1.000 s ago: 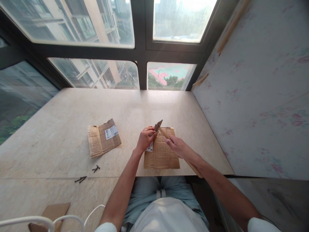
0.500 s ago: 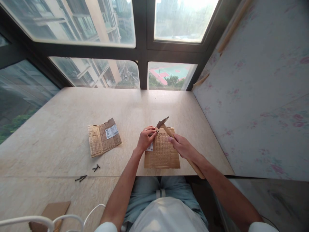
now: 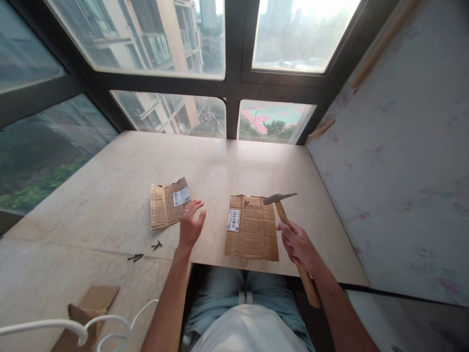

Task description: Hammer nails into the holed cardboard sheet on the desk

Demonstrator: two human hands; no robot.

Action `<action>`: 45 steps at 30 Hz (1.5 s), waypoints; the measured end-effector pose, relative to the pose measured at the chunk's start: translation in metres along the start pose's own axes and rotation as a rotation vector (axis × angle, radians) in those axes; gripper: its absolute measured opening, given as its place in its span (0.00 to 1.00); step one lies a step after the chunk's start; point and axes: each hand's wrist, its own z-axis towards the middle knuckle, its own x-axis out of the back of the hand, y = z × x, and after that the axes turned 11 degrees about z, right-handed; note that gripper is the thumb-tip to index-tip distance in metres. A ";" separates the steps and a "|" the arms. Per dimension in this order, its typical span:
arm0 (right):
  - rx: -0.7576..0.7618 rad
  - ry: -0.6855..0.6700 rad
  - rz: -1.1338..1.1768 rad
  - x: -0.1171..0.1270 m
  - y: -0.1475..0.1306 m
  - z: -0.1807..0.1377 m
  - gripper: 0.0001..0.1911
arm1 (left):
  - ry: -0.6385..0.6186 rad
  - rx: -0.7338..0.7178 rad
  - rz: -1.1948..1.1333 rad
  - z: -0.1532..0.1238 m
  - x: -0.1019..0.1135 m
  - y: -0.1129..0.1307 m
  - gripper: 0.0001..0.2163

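right hand [image 3: 298, 244]: fingers clenched round the wooden handle of the hammer [image 3: 289, 230], gripping about mid-handle; butt end sticks out past the wrist, over the counter's near edge.
hammer: metal head up, hovering over the far right corner of the perforated cardboard sheet [image 3: 252, 227], not touching it as far as visible; handle slants down toward the person.
left hand [image 3: 190, 225]: released, fingers spread, palm facing right, nothing held; ring on one finger. In the air between the two cardboard pieces, near the counter's near edge, apart from both.
perforated cardboard sheet: flat on the counter [image 3: 234, 166], right of centre, its near edge close to the counter's near edge. Rows of small holes; white label on its left part. Small dark nails [image 3: 246, 203] stand near its far edge; count unclear.
second cardboard piece [image 3: 169, 203]: flat, left of the left hand, also holed, white label on its right part.
loose nails [image 3: 144, 251]: two small dark clusters lying on the counter, near edge, left of the left arm.
cardboard scrap [image 3: 90, 308]: near left corner, partly behind a white cable [image 3: 88, 325].
window [image 3: 205, 54]: along the counter's far edge.
wall panel [image 3: 395, 161]: along the right edge.
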 end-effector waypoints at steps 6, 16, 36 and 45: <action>-0.043 0.081 0.089 0.011 0.017 -0.013 0.23 | 0.073 0.327 0.396 -0.066 0.068 -0.067 0.11; -0.051 0.181 0.135 0.024 0.029 -0.022 0.26 | -0.120 0.477 0.589 -0.121 0.096 -0.084 0.13; -0.072 0.195 0.101 0.030 0.034 -0.029 0.29 | -0.340 0.376 0.685 -0.093 0.100 -0.108 0.06; -0.083 0.210 0.107 0.027 0.033 -0.033 0.29 | -0.173 0.451 0.525 -0.097 0.099 -0.106 0.05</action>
